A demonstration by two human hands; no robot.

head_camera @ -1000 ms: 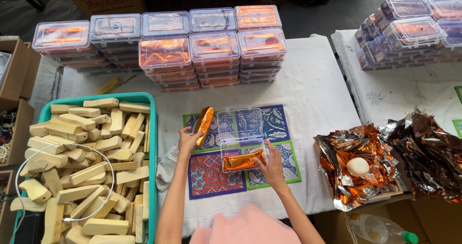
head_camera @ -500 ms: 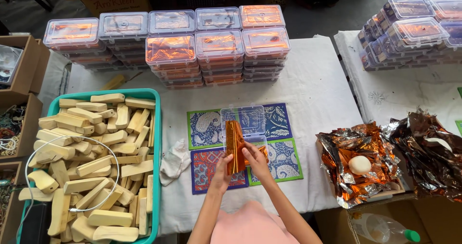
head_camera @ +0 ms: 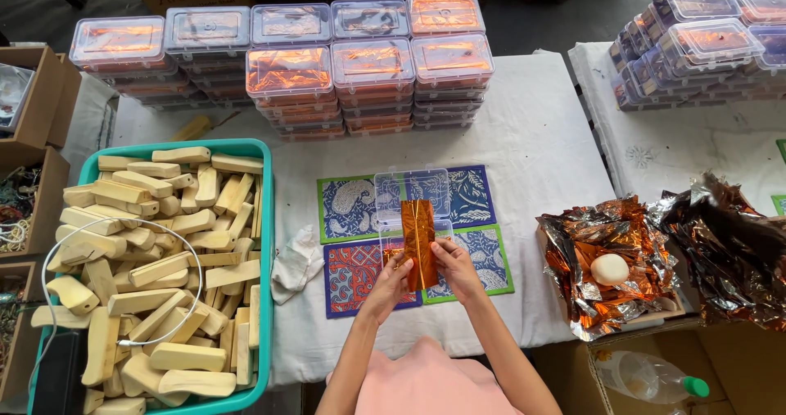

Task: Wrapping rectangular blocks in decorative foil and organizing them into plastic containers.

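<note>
My left hand (head_camera: pixel 388 282) and my right hand (head_camera: pixel 453 265) together hold an orange foil-wrapped piece (head_camera: pixel 417 233) upright by its lower end. It stands over an open clear plastic box (head_camera: pixel 409 190), which lies on patterned blue and red mats (head_camera: pixel 350 209) on the white tablecloth. Both hands grip the foil from either side, fingers closed on it.
A teal crate (head_camera: pixel 266 218) full of wooden blocks (head_camera: pixel 155 243) stands at the left with a white cable over it. Stacks of lidded plastic boxes (head_camera: pixel 360 63) line the back and right. Crumpled orange foil (head_camera: pixel 606 268) with a white egg-shaped thing (head_camera: pixel 610 268) lies right. A white cloth (head_camera: pixel 296 261) lies by the mats.
The left hand brought its foil piece from the left of the box to the middle. Both hands now hold one upright foil piece together.
</note>
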